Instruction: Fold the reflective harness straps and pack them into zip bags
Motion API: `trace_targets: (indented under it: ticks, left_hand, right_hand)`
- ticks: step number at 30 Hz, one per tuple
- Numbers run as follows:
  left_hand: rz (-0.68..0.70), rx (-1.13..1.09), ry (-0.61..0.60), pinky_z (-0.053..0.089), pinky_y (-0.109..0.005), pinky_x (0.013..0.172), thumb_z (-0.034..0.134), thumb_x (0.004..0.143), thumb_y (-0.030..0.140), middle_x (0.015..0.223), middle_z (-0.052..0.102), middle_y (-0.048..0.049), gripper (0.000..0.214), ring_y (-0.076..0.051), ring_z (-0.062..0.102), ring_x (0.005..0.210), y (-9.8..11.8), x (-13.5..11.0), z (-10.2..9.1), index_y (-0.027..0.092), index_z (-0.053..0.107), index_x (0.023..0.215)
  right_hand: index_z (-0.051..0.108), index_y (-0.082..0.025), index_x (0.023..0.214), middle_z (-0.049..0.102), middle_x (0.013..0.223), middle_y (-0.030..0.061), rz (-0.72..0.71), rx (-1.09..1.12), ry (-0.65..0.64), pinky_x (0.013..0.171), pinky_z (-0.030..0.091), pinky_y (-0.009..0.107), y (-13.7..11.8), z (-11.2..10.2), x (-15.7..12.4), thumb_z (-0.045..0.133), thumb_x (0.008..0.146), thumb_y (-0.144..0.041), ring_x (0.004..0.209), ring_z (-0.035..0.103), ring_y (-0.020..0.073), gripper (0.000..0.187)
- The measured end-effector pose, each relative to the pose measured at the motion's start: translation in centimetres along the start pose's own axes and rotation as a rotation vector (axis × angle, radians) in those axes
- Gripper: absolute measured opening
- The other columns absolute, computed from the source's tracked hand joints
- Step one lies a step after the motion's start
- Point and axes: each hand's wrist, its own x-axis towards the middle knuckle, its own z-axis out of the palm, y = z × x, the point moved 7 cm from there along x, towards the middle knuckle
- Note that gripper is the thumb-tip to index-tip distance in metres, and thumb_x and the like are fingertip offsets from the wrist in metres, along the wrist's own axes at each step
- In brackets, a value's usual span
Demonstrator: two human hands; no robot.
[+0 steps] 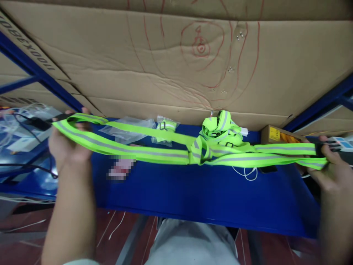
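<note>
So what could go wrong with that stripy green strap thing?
The long neon-green fabric strap with a grey stripe might tangle, since it's bunched up between the left hand and right hand. It could snag the thin white looped cable close by. If the right hand slipped off the black plastic buckle, that end might drop.
</note>
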Motion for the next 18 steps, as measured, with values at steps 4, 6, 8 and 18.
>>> trace_targets:
  ticks: [4,6,8,18]
  left_hand:
    - [-0.34,-0.124,-0.217,0.053,-0.025,0.05,0.072,0.075,0.066,0.114,0.078,0.0036,0.041,-0.012,0.058,0.061,0.5,-7.7,4.2,0.034,0.069,0.102]
    - [-0.417,-0.113,-0.243,0.046,-0.023,0.042,0.072,0.077,0.064,0.109,0.08,0.0037,0.037,-0.012,0.058,0.057,0.9,-10.7,5.6,0.037,0.072,0.103]
    - [-0.464,-0.1,-0.282,0.044,-0.022,0.04,0.068,0.082,0.065,0.11,0.08,0.0022,0.038,-0.012,0.059,0.055,1.2,-13.2,7.0,0.039,0.071,0.11]
    - [-0.679,0.031,-0.594,0.064,-0.045,0.072,0.039,0.098,0.069,0.133,0.069,-0.0078,0.049,-0.026,0.076,0.083,-3.0,-28.0,11.8,0.04,0.035,0.138]
  right_hand:
    - [0.074,-0.035,0.12,0.073,0.112,0.0169,0.243,-0.001,-0.206,0.068,0.052,0.048,1.2,2.4,-4.5,0.077,0.079,-0.056,0.094,0.073,0.034,0.046]
    - [0.078,-0.033,0.112,0.074,0.113,0.0154,0.086,-0.163,-0.276,0.078,0.055,0.05,0.1,3.1,-6.2,0.081,0.076,-0.055,0.103,0.072,0.0352,0.042]
    - [0.078,-0.034,0.116,0.073,0.119,0.0139,-0.197,-0.405,-0.282,0.095,0.053,0.054,-2.2,3.9,-8.0,0.081,0.077,-0.053,0.116,0.069,0.0371,0.043]
    - [0.049,-0.022,0.149,0.064,0.14,0.0131,-0.907,-0.576,-0.972,0.106,0.054,0.052,-8.5,20.7,-26.8,0.057,0.103,-0.033,0.129,0.061,0.0293,0.048]
